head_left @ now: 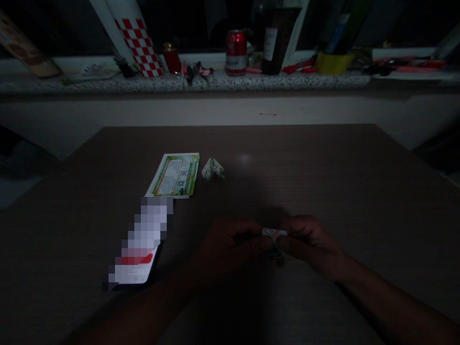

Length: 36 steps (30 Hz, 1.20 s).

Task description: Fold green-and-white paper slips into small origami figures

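Between the fingertips of both hands is a small piece of folded printed paper (274, 232), white with orange and blue marks. My left hand (237, 242) pinches its left side, and my right hand (311, 242) pinches its right side. Its lower part is dark and partly covered by the thumbs. Beyond my left hand, a second folded paper piece (213, 169) stands on the table in a zigzag shape. Left of that lies a stack of green and white printed sheets (174, 176).
A lit phone (138, 273), its screen partly blurred out, lies left on the brown table (309, 163). Along the granite sill (201, 86) at the back stand a red can (236, 52), a checkered tube (140, 48), a dark container (276, 43) and a yellow pot (334, 62).
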### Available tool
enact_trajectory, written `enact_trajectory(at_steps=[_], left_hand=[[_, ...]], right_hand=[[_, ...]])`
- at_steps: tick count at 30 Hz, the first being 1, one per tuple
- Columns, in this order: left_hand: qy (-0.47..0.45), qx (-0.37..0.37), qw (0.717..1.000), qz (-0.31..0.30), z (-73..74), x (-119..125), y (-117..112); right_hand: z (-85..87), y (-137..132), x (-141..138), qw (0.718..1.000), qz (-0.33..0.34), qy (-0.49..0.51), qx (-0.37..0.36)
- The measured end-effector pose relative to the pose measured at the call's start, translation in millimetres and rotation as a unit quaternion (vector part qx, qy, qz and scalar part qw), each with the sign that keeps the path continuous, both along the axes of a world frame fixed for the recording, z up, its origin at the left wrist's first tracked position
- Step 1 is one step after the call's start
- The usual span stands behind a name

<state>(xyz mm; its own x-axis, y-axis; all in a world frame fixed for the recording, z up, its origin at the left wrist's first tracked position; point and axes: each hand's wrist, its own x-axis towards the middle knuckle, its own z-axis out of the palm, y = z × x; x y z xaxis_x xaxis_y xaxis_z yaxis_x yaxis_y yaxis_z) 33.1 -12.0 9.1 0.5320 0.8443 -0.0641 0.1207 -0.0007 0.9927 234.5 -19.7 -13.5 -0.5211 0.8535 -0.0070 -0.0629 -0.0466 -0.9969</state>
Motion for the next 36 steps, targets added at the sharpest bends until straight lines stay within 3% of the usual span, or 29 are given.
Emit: enact_trajectory(at_steps=[8, 12, 22, 25, 30, 33, 36], left_hand=[[-0.055, -0.035, 0.998, 0.012, -0.8, 1.7, 2.6], [-0.057, -0.058, 0.997, 0.009, -3.3, 0.9, 2.6], [-0.095, -0.051, 0.994, 0.005, -6.8, 2.7, -0.1], [-0.081, -0.056, 0.995, 0.003, -6.5, 2.7, 1.1], [-0.082, -0.05, 0.995, 0.028, -13.2, 3.8, 2.3], [-0.083, 0.021, 0.995, 0.06, -16.0, 2.1, 1.5], [0.013, 0.222, 0.972, 0.074, -14.8, -2.1, 1.3]], right_hand=[[0.5, 2.0, 1.0, 0.998, 0.064, 0.013, 0.004], [0.0, 1.1, -0.5, 0.998, 0.063, 0.018, 0.008], [-0.1, 1.3, -3.3, 0.99, 0.115, 0.064, -0.06], [0.1, 0.7, -4.0, 0.992, 0.101, 0.054, -0.048], [-2.2, 2.4, -5.9, 0.999, 0.023, 0.032, -0.025], [-4.1, 4.2, -6.4, 0.999, -0.02, 0.025, -0.029], [-5.7, 5.6, -6.6, 0.997, -0.038, 0.033, -0.057]])
